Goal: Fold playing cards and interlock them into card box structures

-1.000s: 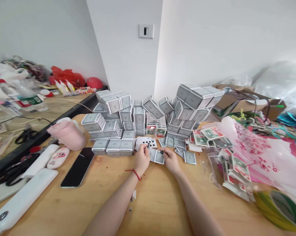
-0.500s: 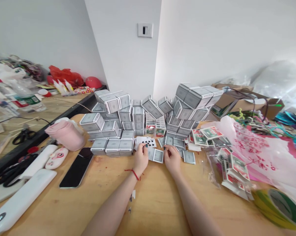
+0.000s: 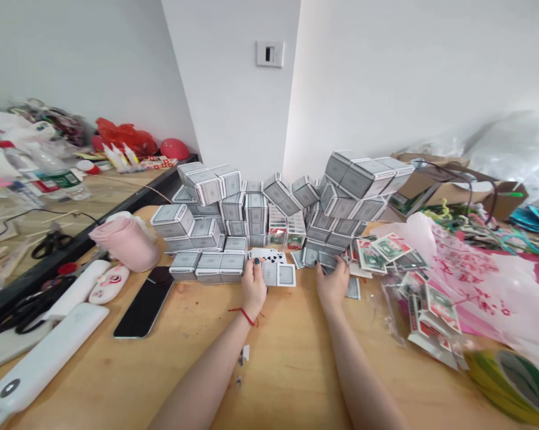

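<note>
grey-backed cards (image 3: 286, 275) in the left hand (image 3: 254, 286), right hand (image 3: 333, 283) at the loose cards (image 3: 327, 260)

the grey-backed cards show two patterned panels side by side, in front of the block structure and well inside the edges of the worktop (image 3: 287, 358). the left thumb and fingers are pinched on their left end. the right hand is apart from them, thumb and fingers spread and bent over the loose cards; whether the fingertips grip one, i cannot tell.

just behind the grey-backed cards lie face-up cards (image 3: 273, 256) with black pips, partly hidden by the left hand. the block structure (image 3: 209, 263), built of grey patterned boxes, stands along the far edge of the worktop, some of its upper blocks tilted. red and green card packs (image 3: 373, 255) lie right of the right hand.

towards the left edge of the worktop a dark-screened phone (image 3: 143, 303) lies near a pink pouch (image 3: 126, 243). towards the near right corner sits a yellow and green tape roll (image 3: 489, 373), near a pink translucent sheet (image 3: 449, 257).
</note>
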`<control>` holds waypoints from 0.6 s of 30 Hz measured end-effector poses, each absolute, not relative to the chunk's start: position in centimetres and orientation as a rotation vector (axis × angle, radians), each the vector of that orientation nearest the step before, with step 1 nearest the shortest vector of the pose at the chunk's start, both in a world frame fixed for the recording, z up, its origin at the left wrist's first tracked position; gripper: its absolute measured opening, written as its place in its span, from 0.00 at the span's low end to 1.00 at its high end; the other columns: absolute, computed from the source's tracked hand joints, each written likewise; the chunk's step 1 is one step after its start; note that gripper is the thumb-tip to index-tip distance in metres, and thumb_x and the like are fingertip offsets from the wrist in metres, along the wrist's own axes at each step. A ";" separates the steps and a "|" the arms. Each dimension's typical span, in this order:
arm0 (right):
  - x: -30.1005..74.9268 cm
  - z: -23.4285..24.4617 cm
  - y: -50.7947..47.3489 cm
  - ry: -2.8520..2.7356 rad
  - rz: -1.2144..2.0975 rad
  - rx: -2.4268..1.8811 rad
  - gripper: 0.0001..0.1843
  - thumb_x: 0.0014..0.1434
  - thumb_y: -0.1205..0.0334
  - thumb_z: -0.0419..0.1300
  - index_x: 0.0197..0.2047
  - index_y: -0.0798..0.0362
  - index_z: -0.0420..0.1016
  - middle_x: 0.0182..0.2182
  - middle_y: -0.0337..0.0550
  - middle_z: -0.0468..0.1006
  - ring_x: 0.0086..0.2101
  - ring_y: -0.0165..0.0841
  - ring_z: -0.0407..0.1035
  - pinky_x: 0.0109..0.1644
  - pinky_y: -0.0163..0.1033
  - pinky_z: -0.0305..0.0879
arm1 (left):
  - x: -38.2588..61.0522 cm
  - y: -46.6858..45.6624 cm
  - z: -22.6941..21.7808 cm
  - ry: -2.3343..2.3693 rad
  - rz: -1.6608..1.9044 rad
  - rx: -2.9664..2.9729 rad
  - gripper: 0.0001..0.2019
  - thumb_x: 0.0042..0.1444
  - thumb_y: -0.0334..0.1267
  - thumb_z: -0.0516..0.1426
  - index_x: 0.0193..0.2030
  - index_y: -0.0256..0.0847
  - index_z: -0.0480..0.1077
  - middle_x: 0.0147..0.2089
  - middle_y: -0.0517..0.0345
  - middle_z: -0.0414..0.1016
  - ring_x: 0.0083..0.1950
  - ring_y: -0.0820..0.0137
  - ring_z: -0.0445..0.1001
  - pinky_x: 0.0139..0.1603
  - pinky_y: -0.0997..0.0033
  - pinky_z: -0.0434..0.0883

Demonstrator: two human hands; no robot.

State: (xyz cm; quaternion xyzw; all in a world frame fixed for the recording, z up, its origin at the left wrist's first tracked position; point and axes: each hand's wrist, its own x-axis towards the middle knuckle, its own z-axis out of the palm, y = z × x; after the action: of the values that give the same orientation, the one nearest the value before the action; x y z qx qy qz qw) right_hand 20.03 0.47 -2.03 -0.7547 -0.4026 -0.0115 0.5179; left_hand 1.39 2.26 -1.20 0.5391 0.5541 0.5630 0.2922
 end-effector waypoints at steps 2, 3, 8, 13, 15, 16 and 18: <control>20.1 -1.8 0.4 -0.955 -0.051 -1.782 0.25 0.47 0.59 0.56 0.49 0.58 0.61 0.45 0.58 0.63 0.49 0.47 0.56 0.51 0.51 0.53 | 1.3 2.3 -1.4 1.477 1.521 1.420 0.12 0.58 0.41 0.44 0.37 0.40 0.66 0.36 0.55 0.71 0.40 0.68 0.69 0.41 0.69 0.66; 20.1 -1.6 0.4 -0.954 -0.070 -1.757 0.24 0.46 0.59 0.56 0.48 0.58 0.62 0.45 0.57 0.64 0.48 0.47 0.57 0.51 0.51 0.53 | 1.3 2.4 -1.4 1.474 1.528 1.415 0.12 0.58 0.40 0.44 0.37 0.40 0.66 0.36 0.55 0.71 0.39 0.68 0.69 0.40 0.69 0.66; 18.9 -1.4 -0.2 -0.999 0.043 -1.538 0.21 0.46 0.63 0.55 0.45 0.55 0.62 0.43 0.53 0.65 0.46 0.42 0.61 0.47 0.47 0.59 | 1.5 2.3 -1.6 1.423 1.527 1.394 0.09 0.56 0.39 0.48 0.41 0.40 0.64 0.34 0.56 0.70 0.32 0.71 0.69 0.33 0.71 0.67; 16.6 -2.3 -0.3 -1.013 0.428 -1.278 0.23 0.44 0.63 0.55 0.46 0.52 0.57 0.45 0.51 0.66 0.44 0.38 0.65 0.43 0.43 0.64 | 1.8 1.9 -1.2 1.270 1.510 1.395 0.17 0.53 0.35 0.52 0.49 0.40 0.55 0.39 0.54 0.68 0.26 0.77 0.67 0.28 0.75 0.67; 16.2 -2.5 -0.1 -1.040 0.524 -1.206 0.24 0.44 0.63 0.56 0.46 0.51 0.56 0.46 0.51 0.65 0.44 0.37 0.65 0.43 0.42 0.65 | 1.9 1.9 -1.0 1.231 1.524 1.367 0.18 0.53 0.35 0.51 0.51 0.40 0.52 0.41 0.53 0.68 0.25 0.78 0.67 0.27 0.75 0.68; 16.1 -2.5 0.0 -1.047 0.558 -1.180 0.24 0.44 0.64 0.56 0.45 0.50 0.55 0.46 0.51 0.65 0.44 0.37 0.65 0.42 0.42 0.65 | 1.9 1.9 -0.9 1.218 1.531 1.356 0.18 0.54 0.36 0.51 0.51 0.40 0.52 0.42 0.52 0.68 0.25 0.79 0.67 0.26 0.76 0.68; 16.2 -2.3 0.0 -1.051 0.601 -1.143 0.24 0.43 0.64 0.57 0.45 0.50 0.55 0.46 0.50 0.64 0.45 0.37 0.64 0.42 0.42 0.66 | 2.0 1.9 -0.8 1.202 1.540 1.344 0.18 0.55 0.36 0.50 0.51 0.40 0.51 0.42 0.51 0.68 0.24 0.79 0.67 0.25 0.76 0.68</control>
State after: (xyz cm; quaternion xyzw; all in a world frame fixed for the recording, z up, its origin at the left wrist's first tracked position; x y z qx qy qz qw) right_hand 16.21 0.04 -2.33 -0.5078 -0.4668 0.2670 0.6730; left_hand 1.98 1.92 -0.85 0.5254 0.4698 0.6019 0.3755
